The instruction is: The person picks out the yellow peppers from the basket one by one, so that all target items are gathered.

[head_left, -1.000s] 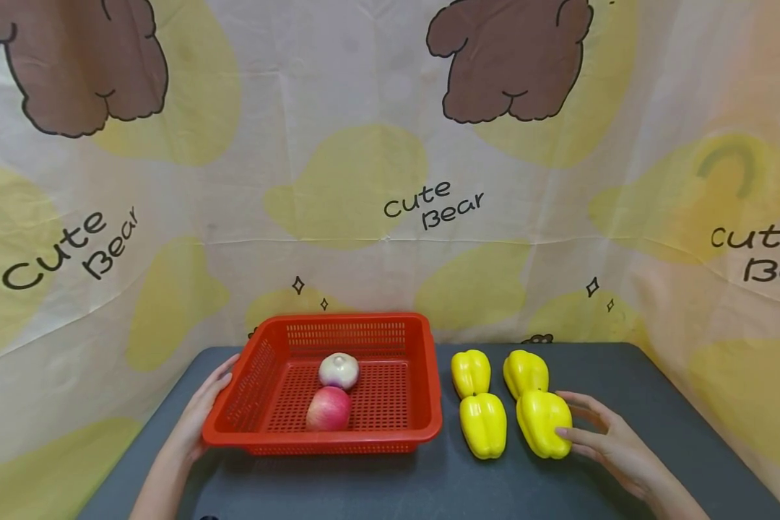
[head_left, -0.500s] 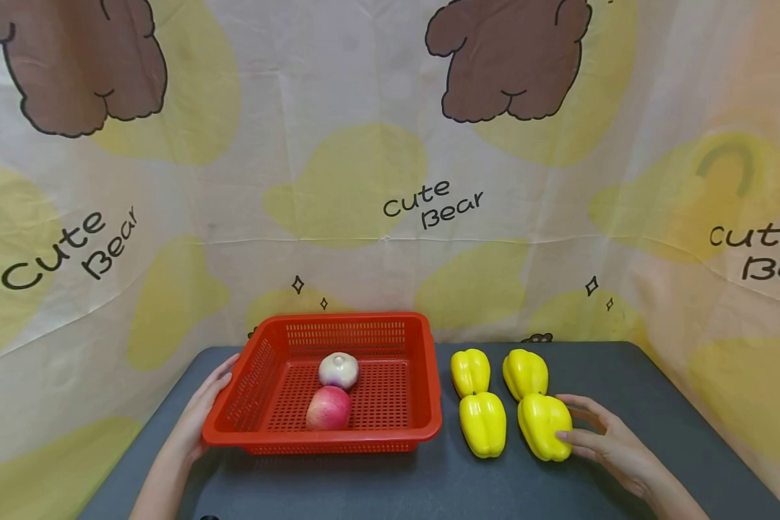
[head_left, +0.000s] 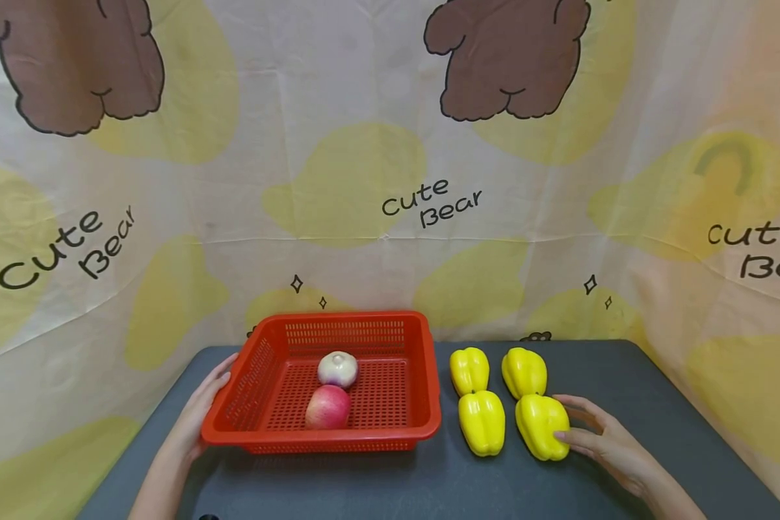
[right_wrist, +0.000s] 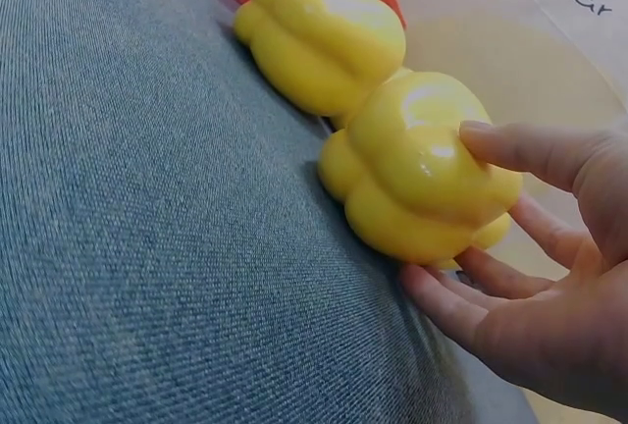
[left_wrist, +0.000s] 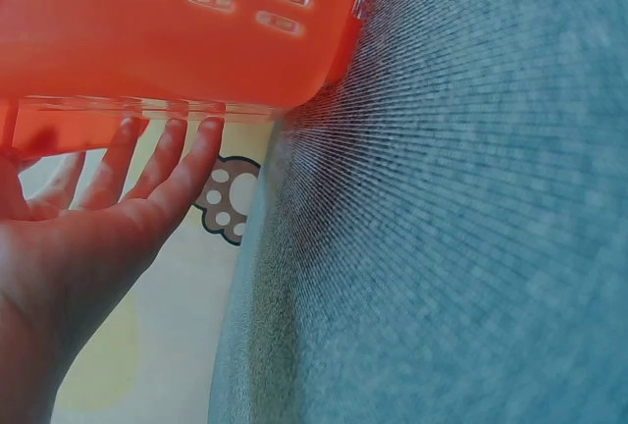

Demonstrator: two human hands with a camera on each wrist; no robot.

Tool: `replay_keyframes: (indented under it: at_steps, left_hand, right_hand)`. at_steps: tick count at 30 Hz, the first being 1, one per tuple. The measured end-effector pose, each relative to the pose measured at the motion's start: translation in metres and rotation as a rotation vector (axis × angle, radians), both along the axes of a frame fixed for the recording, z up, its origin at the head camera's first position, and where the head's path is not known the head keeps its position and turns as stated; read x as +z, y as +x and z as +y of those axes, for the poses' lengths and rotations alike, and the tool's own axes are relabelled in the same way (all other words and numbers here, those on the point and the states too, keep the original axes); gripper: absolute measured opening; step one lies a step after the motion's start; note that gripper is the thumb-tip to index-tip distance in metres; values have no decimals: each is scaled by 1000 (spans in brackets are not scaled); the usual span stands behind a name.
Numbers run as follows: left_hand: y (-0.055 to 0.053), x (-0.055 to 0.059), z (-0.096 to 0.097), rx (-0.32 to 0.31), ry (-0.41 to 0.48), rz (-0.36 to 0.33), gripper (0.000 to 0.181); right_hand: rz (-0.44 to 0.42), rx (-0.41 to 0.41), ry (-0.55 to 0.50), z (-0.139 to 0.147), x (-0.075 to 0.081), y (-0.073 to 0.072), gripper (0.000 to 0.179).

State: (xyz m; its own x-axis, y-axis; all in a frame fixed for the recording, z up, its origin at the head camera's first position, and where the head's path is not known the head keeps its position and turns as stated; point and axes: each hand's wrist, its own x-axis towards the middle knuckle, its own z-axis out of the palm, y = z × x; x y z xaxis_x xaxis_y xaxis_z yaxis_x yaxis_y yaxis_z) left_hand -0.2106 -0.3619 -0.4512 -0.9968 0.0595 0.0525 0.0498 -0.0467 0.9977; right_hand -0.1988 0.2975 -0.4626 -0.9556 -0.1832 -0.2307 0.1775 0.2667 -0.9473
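A red plastic basket [head_left: 422,390] stands on the grey table, with a purple-and-white onion [head_left: 338,369] and a pink-red apple [head_left: 328,407] inside. My left hand [head_left: 198,415] touches the basket's left side, its fingers [left_wrist: 167,164] fairly straight beneath the rim. To the right of the basket lie several yellow bell peppers in two columns. At the near right, a yellow bell pepper [head_left: 542,427] rests on the table. My right hand [head_left: 604,444] holds it, thumb on top and the other fingers round its far side, as the right wrist view shows.
Left of the held one lie a near pepper [head_left: 482,423] and a far pepper [head_left: 470,371]; another pepper [head_left: 524,372] touches it from behind. A printed cloth [head_left: 338,188] hangs behind the table [head_left: 351,491]. A small dark object [head_left: 209,517] shows at the bottom edge.
The held yellow bell pepper has shifted slightly towards the near edge with my right hand on it. My left hand and the basket stay in place.
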Motion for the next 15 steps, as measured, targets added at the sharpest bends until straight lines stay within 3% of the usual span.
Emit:
replay_keyframes:
  at_steps: [15]
  left_hand:
    - [-1,0,-1,2,5,-8,57]
  right_hand:
    - [-4,61,-45,6,-6,-2,74]
